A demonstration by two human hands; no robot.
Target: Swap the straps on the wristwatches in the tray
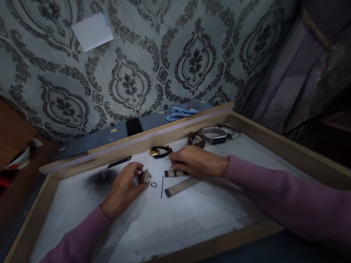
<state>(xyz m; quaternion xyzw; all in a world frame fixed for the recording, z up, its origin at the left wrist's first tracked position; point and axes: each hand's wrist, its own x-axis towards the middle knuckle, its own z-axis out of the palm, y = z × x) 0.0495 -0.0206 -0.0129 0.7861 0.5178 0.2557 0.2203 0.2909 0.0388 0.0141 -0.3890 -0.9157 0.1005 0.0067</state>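
My left hand point(122, 189) grips a round watch case point(144, 177) between thumb and fingers, just above the white board point(138, 238). To the right, the fingers of my right hand point(196, 161) are pinched together. A thin, pale sliver shows at their tips, too small to name. Beneath that hand lies a short strap piece point(171, 173) with a dark end, partly covered. A longer strap piece point(182, 186) rests nearer to me. Black pen-like marks point(162, 187) show on the board between the hands. Behind them sits a gold watch point(155, 152) with a black strap.
Wooden edging point(180, 253) surrounds the board. A brown watch point(196, 139), a silver watch point(214, 135) and another watch point(230, 131) stand at the back right. A flat black tool point(119, 162) lies back left. Beyond the frame is a blue cloth point(181, 112) by the patterned wall point(157, 55).
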